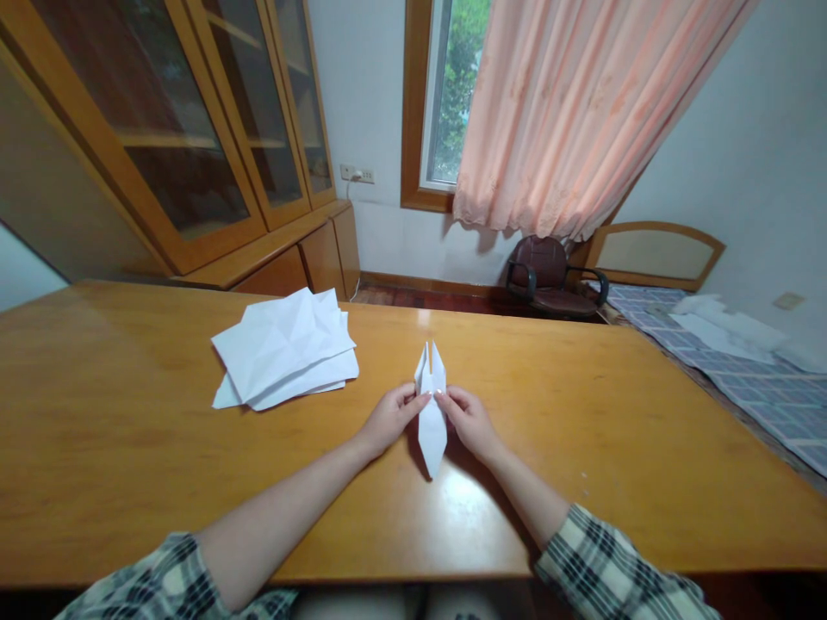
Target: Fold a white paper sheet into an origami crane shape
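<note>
A folded white paper shape (432,426), long and narrow with two pointed tips at its far end, lies on the wooden table (129,430). My left hand (389,418) pinches its left edge near the middle. My right hand (469,419) pinches the right edge opposite. The fingers of both hands are closed on the paper, and both forearms reach in from the table's near edge in plaid sleeves.
A loose pile of creased white paper sheets (284,349) lies to the left of my hands. Beyond the table stand a glass-door wooden cabinet (194,146), a dark office chair (552,275) under a pink curtain (581,112), and a bed (743,362) at right.
</note>
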A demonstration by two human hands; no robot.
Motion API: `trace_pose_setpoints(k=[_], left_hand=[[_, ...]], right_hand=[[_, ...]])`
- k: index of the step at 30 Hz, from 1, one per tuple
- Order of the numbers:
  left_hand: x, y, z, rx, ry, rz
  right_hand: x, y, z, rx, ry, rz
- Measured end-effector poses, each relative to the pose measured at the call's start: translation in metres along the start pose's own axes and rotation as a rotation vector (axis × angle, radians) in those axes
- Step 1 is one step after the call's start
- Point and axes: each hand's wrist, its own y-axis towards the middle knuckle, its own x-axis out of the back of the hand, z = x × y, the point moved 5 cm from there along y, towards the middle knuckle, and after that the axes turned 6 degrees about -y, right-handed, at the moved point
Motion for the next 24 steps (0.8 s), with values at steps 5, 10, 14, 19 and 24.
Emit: trace_pose_setpoints(k=[5,10,14,19,24], left_hand=[[0.006,0.003,0.016,0.144,0.011,-0.020],[0.010,0.006,0.024,0.218,-0.072,-0.025],[0.012,0.006,0.024,0.225,-0.102,-0.044],[0.010,0.004,0.022,0.244,-0.160,-0.009],[0.004,0.002,0.019,0.294,-0.257,0.015]], right_hand=[[0.004,0.001,-0.001,0.028,-0.177,0.021],[0.025,-0.002,0.018,0.242,-0.424,-0.056],[0.028,-0.004,0.029,0.474,-0.497,0.056],[0.024,-0.005,0.025,0.594,-0.688,0.124],[0.021,-0.009,0.029,0.653,-0.776,0.106]])
